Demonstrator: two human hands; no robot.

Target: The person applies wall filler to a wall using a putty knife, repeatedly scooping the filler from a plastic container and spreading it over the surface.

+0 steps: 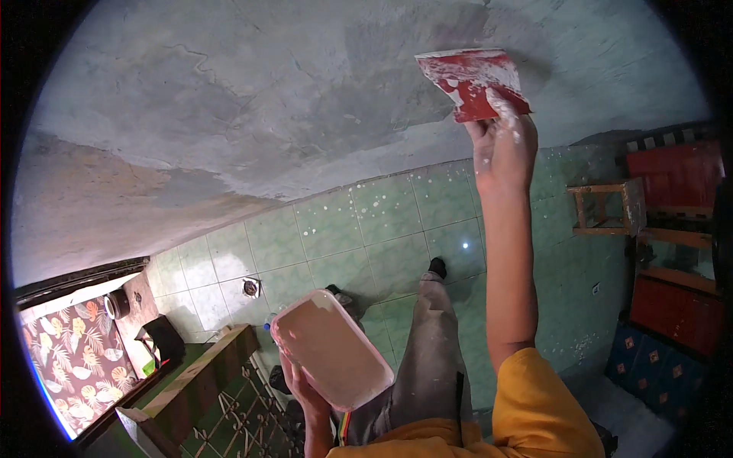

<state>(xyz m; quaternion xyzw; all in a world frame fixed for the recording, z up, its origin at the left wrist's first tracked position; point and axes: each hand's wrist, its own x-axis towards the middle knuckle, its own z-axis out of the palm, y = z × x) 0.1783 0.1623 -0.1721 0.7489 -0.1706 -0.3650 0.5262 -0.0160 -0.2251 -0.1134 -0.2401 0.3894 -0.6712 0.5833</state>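
My right hand (505, 145) reaches up with fingers closed around a red flat scraper (477, 80), its face smeared with white paste. The scraper's far edge is at the grey wall (305, 84); whether it presses there I cannot tell. White paste also marks the thumb and fingers. Low in front of my body, my left hand (307, 393) grips the side of a pink rectangular tub (379, 366). Smooth pale paste (328, 347) fills much of the tub. Most of the left fingers are hidden beneath it.
Green floor tiles (389, 259) carry white splatters along the wall's foot. A small wooden stool (607, 206) stands at the right, near red furniture (676, 313). To the lower left is a wooden frame with metal latticework (240, 412). A small round dish (250, 288) lies on the floor.
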